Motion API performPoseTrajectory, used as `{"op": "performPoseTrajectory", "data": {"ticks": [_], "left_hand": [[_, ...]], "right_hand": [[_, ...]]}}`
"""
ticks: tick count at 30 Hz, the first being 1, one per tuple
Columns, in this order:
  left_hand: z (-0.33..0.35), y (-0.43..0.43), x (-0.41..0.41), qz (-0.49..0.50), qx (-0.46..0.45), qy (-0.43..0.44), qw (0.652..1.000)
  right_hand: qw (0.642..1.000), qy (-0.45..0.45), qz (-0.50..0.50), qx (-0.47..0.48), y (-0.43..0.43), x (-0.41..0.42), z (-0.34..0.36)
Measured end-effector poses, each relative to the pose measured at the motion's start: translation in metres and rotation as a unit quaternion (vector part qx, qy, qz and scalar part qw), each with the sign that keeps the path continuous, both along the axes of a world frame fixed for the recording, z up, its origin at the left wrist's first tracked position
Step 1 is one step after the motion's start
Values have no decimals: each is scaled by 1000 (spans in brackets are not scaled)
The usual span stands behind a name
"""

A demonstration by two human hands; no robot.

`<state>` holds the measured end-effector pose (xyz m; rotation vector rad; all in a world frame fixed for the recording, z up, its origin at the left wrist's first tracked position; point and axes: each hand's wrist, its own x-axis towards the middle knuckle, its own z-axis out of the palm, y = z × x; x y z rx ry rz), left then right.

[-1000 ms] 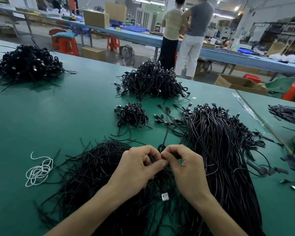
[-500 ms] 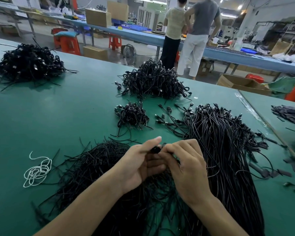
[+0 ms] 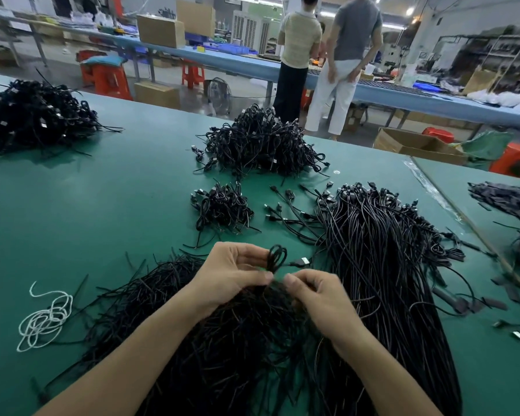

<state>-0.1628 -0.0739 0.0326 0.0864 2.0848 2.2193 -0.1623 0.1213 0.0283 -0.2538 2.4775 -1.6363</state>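
Fingers of your left hand pinch looped black cable; right hand fingers curled just beside, grip unclear.

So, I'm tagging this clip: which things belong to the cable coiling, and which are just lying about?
In the job: left hand, right hand, coiled cable, straight cable stack, small coiled heap.
Lying about: white string, cardboard box, red stool.
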Motion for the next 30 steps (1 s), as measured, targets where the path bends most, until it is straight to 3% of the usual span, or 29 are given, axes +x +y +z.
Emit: {"op": "performPoseTrajectory", "data": {"ticks": [2,4,7,12,18,22,24,26,28,30], "left_hand": [[-5,-4,-25,80,-50,26,995],[-8,-13,-57,199,-91,41,975],[-6,-27,-104,318,-127,53,938],[-8,-42,-151,326,-178,31,928],[5,-38,-174,477,-72,27,876],[-3,-37,-181,349,-175,-50,919],[-7,-39,-178,293,-253,-65,920],[-9,-37,-170,284,-319,-30,904],[-12,-32,-156,307,-361,60,878],[-15,-21,-137,275,-356,162,878]], "right_hand": [[976,89,-70,187,18,-18,-2],[903,112,-113,399,37,-29,-5],[849,60,-137,507,57,-39,-14],[823,88,-164,537,69,-47,-20],[836,64,-190,511,71,-51,-15],[851,13,-211,481,72,-56,-15],[862,-32,-218,457,74,-60,-14],[873,-46,-216,435,74,-61,-14],[868,4,-210,450,72,-59,-13],[900,62,-208,378,64,-53,-5]]}}
